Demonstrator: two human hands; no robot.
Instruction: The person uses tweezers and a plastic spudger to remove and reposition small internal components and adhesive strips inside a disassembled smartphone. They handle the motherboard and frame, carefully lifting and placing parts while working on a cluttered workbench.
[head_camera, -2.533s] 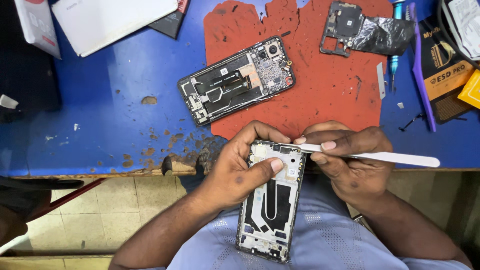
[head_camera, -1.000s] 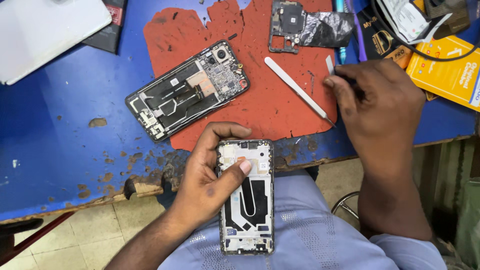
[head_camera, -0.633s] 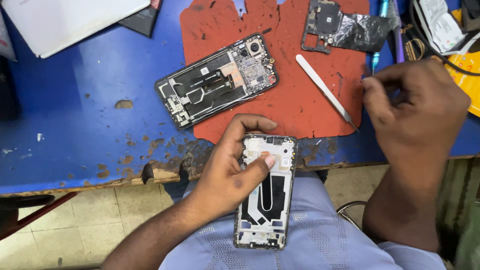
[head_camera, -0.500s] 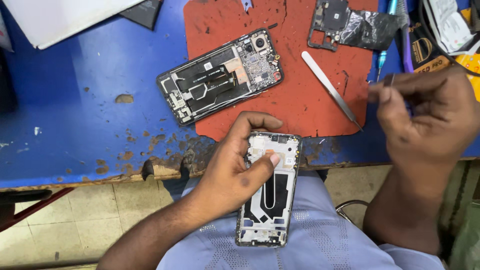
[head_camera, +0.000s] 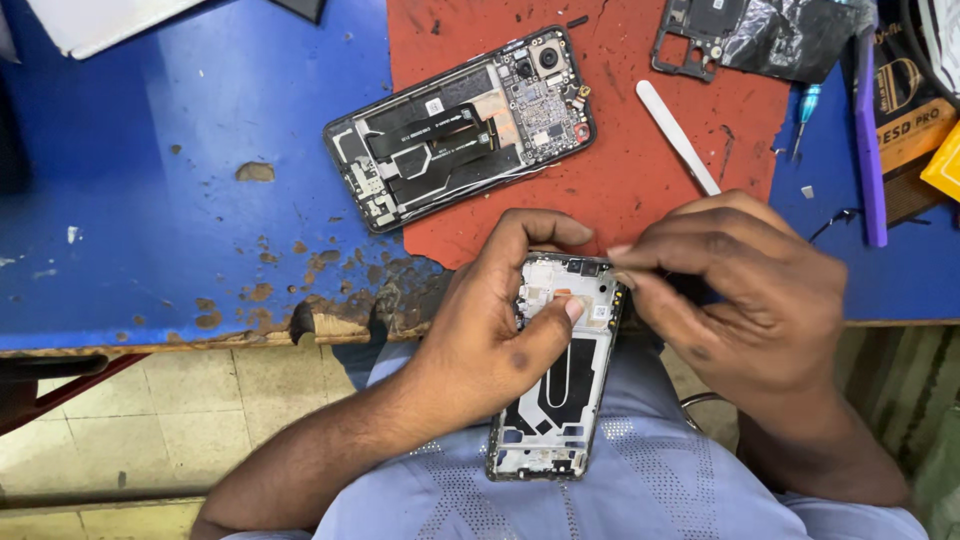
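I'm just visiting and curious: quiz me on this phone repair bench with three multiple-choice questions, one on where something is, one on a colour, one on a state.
1. Where does the white pry tool lie?
A. on the red mat
B. on the floor tiles
C. in the left hand

2. What colour is the bench top?
A. green
B. blue
C. white

3. How is the phone frame kept up?
A. lying alone on the mat
B. gripped by the left hand, with the right hand at its top edge
C. hanging from a cord

Answers: 1 A, it rests on the red mat beside the opened phone; 2 B, worn blue paint; 3 B, fingers wrap it over the lap.
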